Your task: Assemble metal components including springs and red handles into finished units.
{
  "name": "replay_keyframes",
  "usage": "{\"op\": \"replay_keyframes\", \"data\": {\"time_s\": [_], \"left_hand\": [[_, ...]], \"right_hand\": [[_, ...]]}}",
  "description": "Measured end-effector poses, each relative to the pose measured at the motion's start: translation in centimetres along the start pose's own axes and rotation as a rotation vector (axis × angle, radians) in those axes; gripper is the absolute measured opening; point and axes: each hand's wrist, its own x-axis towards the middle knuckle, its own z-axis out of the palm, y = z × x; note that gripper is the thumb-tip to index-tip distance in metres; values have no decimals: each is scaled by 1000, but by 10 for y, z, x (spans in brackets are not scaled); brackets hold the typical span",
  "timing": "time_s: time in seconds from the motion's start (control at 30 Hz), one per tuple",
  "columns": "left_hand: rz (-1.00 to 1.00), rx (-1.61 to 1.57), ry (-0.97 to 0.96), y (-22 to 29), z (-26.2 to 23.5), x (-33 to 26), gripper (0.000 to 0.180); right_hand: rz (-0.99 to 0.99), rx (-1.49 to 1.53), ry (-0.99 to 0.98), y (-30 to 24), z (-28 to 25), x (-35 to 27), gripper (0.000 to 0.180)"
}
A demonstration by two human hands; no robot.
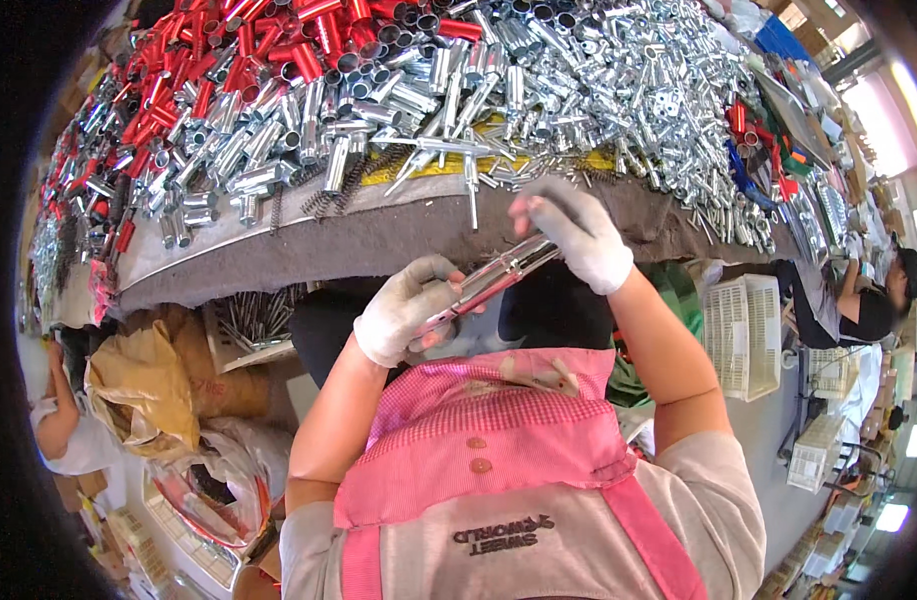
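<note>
In front of my lap, my left hand (pixel 412 308), in a white glove with bare fingertips, is closed around the lower end of a shiny metal tube assembly (pixel 501 272). The tube is slim, with a collar near its upper part, and slants up to the right. My right hand (pixel 582 238), gloved the same way, is at the tube's upper end. Its fingers are curled in above the tube, slightly blurred. Whatever they pinch, if anything, is hidden. Just beyond lies the bench edge, where a thin metal rod piece (pixel 473 190) sticks out from the heap.
Silver metal tubes (pixel 419 95) and red tubes (pixel 309 60) are heaped on the cloth-covered bench (pixel 379 235). Dark springs (pixel 329 200) lie near its edge. Brown sacks (pixel 144 380) stand at left, cream crates (pixel 744 335) at right. Another person (pixel 864 300) sits far right; another (pixel 64 425) is at left.
</note>
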Motion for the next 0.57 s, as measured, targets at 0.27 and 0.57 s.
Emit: {"op": "replay_keyframes", "data": {"time_s": [0.27,0.57], "left_hand": [[-85,34,-27,-5,11,1,43],[-232,-319,-290,-23,1,6,50]], "right_hand": [[-43,-203,-143,7,17,-6,28],[-46,-192,-251,8,25,-10,24]]}}
